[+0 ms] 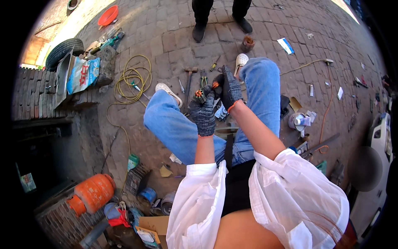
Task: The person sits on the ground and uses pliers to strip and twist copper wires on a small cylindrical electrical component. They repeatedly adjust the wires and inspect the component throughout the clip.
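Both my hands wear dark grey knit gloves with orange cuffs and are raised close together in front of my knees. My left hand (202, 115) is closed around a small dark round part with orange and greenish bits (200, 96). Beside it my right hand (231, 89) has its fingers pressed together, pointing away from me. A small black-and-orange piece (215, 84) sits at its thumb side; what exactly the right fingers grip is hidden. On the bricks just beyond lie a hammer (189, 79), pliers (203, 78), a yellow-handled screwdriver (214, 63) and a slim tool (181, 85).
A yellow hose (132, 79) lies coiled at the left. Beyond are a tire (63, 52) and a blue-white bag (84, 74). An orange gas cylinder (95, 192) lies lower left. A pail (297, 122) stands right, a brown jar (247, 44) ahead near a standing person's shoes (199, 33).
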Demonstrator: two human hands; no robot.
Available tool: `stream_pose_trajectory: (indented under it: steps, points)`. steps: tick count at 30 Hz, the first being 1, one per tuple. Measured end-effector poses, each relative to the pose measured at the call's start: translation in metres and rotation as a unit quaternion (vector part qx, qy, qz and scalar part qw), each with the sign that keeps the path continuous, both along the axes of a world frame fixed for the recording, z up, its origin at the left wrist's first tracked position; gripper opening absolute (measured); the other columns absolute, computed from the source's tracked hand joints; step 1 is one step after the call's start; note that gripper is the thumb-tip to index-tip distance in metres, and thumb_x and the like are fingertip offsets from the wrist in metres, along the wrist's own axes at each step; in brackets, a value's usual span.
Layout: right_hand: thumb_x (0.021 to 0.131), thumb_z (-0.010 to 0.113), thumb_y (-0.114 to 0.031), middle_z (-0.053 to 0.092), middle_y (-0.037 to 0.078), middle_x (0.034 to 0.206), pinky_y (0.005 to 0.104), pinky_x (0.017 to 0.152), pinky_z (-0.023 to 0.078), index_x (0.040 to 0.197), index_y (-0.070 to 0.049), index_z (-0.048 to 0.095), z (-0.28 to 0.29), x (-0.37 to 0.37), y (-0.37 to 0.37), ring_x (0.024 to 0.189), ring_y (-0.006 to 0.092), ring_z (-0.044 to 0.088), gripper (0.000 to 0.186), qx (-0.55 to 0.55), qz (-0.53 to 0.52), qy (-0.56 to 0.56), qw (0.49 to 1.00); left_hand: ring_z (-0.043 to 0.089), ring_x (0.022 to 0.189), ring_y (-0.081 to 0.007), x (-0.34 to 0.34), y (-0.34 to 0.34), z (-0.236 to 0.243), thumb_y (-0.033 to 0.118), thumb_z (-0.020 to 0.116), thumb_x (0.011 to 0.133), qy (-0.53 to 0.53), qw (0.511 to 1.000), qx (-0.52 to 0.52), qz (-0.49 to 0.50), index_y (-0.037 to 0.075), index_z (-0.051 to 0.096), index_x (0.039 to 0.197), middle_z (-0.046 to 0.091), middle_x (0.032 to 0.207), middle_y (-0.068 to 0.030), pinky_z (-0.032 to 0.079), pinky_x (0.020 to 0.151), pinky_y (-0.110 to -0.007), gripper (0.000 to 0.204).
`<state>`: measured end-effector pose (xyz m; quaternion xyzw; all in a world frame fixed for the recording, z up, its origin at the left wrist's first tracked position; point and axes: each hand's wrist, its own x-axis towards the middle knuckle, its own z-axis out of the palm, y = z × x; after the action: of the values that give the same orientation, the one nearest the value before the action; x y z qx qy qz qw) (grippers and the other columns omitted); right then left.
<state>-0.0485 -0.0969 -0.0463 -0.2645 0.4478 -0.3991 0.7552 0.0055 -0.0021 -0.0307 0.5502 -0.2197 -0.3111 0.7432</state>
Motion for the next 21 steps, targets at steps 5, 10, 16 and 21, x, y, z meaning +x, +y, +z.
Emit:
stream_pose_trajectory:
  steps: [5,10,16,21]
  points:
    - [0.091,0.038,-0.044,0.063,0.011,0.089,0.0357,0.073,0.049,0.095,-0.003,0.058,-0.051,-0.034,-0.054,0.08,0.023,0.06,0.046,0.113,-0.129,-0.15,0.974,0.058,0.074,-0.0116,-0.011,0.015,0.019,-0.006,0.065,0.07,-0.111,0.992,-0.055,-0.01,-0.003,0.062,0.091,0.063,0.084,-0.0059,0.047,0.07,-0.023,0.021]
    - [0.092,0.038,-0.041,0.058,0.01,0.11,0.0316,0.094,0.037,0.11,-0.002,0.055,0.035,-0.044,-0.019,0.104,0.0202,0.053,0.047,-0.025,0.158,-0.133,0.978,0.044,0.052,-0.0048,0.009,0.016,0.041,0.003,0.065,0.074,0.176,0.984,0.023,-0.002,0.001,0.063,0.089,0.055,0.067,0.0019,0.033,0.047,-0.019,0.015]
    - [0.09,0.044,-0.029,0.058,0.01,0.108,0.0287,0.088,0.039,0.113,-0.003,0.054,0.076,-0.042,0.027,0.098,0.0134,0.053,0.036,-0.252,0.338,0.063,0.905,0.044,0.051,-0.0042,-0.002,0.01,0.048,0.006,0.065,0.076,0.274,0.961,0.022,-0.043,0.003,0.061,0.087,0.051,0.063,0.0035,0.034,0.046,-0.018,0.012]
    - [0.09,0.047,-0.029,0.059,0.008,0.106,0.0272,0.086,0.041,0.112,0.0,0.054,0.046,-0.04,0.025,0.096,0.0131,0.054,0.037,-0.204,0.211,-0.081,0.953,0.044,0.05,-0.0049,-0.007,0.009,0.047,0.008,0.062,0.08,0.334,0.935,0.028,-0.116,0.005,0.06,0.089,0.049,0.061,0.0038,0.034,0.044,-0.019,0.01]
